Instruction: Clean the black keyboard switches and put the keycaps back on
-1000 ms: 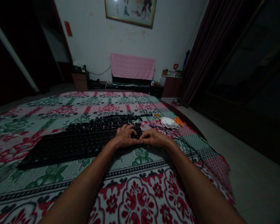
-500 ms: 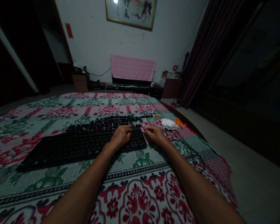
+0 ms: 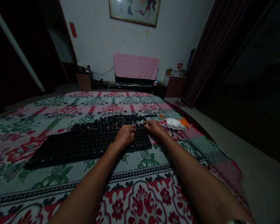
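Observation:
A black keyboard (image 3: 77, 144) with its keycaps off lies on the patterned tablecloth (image 3: 140, 174), rows of small bare key posts showing. My left hand (image 3: 126, 135) rests on its right part, fingers curled closed at the far edge as if holding it steady. Just beyond the far right corner is my right hand (image 3: 154, 127), thumb and fingers pinched together; what they hold, if anything, is too small to make out. Many loose black keycaps (image 3: 107, 121) lie in a long pile behind the keyboard.
A crumpled white cloth (image 3: 175, 123) and an orange item (image 3: 184, 122) lie right of my right hand. A black cable (image 3: 196, 147) curves along the table's right side. At the wall, a pink towel (image 3: 136, 66) covers a screen.
My right hand has moved slightly away from me, from beside the keyboard's right edge to its far corner by the keycaps. My left hand stays on the keyboard. The view has shifted a little.

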Demonstrator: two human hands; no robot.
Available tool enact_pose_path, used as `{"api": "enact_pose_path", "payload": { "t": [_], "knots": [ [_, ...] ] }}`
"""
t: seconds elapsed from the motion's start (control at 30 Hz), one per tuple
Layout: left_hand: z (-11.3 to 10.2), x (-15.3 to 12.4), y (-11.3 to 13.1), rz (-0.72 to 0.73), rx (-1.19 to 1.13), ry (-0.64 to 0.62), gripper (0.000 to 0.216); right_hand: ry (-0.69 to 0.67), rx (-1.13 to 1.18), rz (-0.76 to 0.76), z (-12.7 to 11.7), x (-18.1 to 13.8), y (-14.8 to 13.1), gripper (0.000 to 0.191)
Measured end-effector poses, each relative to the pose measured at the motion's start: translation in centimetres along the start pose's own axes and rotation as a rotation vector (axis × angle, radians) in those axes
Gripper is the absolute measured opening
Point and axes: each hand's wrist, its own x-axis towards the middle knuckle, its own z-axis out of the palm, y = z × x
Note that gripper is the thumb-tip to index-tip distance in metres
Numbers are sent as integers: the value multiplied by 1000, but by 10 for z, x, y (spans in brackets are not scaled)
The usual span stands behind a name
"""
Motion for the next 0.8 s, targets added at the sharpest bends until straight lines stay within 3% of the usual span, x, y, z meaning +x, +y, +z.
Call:
{"api": "enact_pose_path", "payload": {
  "t": [0.2,0.33,0.5,0.8],
  "knots": [
    [0,0,0,-12,-5,-13,30,10,-15,10,1,3,-2,24],
    [0,0,1,-28,-22,-22,29,-2,54,-49,0,3,-2,23],
    [-1,0,2,-14,-21,-23,29,45,150,-9,3,3,2,22],
    [1,0,2,-32,-27,-13,30,-21,122,-50,3,4,2,34]
  ]
}}
